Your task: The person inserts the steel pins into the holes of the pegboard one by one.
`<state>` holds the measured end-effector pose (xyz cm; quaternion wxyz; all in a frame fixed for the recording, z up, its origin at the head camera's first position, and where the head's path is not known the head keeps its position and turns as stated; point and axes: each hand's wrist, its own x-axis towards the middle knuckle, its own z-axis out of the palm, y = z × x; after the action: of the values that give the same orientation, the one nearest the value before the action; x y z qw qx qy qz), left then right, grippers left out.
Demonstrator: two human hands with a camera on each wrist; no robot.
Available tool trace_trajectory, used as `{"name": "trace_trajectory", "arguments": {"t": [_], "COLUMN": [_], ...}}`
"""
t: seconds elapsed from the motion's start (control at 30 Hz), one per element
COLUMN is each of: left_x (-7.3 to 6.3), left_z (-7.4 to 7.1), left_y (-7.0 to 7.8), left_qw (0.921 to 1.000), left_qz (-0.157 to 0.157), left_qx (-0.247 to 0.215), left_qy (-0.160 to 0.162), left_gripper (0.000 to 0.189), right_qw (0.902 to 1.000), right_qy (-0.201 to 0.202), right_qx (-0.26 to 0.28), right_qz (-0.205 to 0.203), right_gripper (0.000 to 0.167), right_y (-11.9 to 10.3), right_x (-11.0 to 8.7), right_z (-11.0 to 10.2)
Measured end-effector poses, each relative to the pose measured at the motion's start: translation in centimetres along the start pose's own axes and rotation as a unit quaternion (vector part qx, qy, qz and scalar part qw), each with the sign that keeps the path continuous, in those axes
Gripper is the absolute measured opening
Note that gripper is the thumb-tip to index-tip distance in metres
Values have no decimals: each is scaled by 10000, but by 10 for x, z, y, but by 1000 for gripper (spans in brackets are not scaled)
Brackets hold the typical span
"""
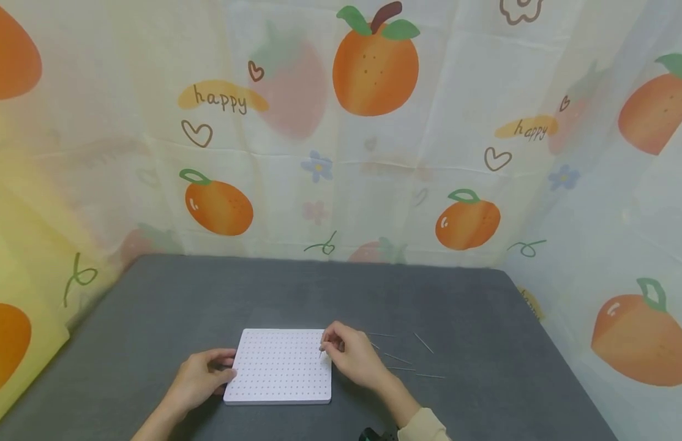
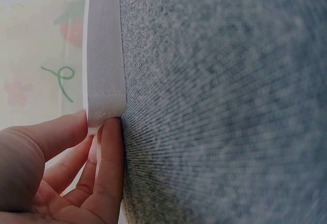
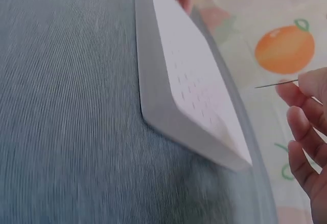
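A white board with rows of small holes (image 1: 280,367) lies flat on the dark table. At its left edge my left hand (image 1: 194,378) holds it, and in the left wrist view the thumb and fingers (image 2: 110,155) meet the side of the board (image 2: 106,45). Over the board's upper right part, my right hand (image 1: 352,356) pinches a thin metal pin (image 3: 276,85) between thumb and forefinger. The pin points down toward the holes in the head view; whether its tip touches the board I cannot tell.
Several loose thin metal pins (image 1: 423,343) lie scattered on the grey table (image 1: 473,324) to the right of the board, near the right forearm. A small dark object (image 1: 374,435) shows at the bottom edge. A fruit-printed curtain (image 1: 374,171) hangs behind and beside the table.
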<state>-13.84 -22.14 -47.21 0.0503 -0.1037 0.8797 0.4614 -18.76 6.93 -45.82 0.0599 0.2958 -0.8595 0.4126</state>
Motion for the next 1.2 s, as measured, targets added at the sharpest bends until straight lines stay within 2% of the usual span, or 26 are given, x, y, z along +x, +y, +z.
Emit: {"name": "trace_trajectory", "arguments": {"t": [0.3, 1.2], "left_x": [1, 1], "left_z": [-1, -1], "left_y": [-2, 1], "left_qw": [10000, 10000], "left_qz": [-11, 17], "left_qx": [13, 16], "left_qy": [-10, 42], "left_gripper": [43, 41], "right_qw": [9993, 9938], "right_qy": [129, 486], "right_qx": [-198, -935], "right_qz": [-279, -359], "right_gripper": [6, 7], "right_y": [-15, -43], "right_x": [13, 31], "right_z": [24, 75]}}
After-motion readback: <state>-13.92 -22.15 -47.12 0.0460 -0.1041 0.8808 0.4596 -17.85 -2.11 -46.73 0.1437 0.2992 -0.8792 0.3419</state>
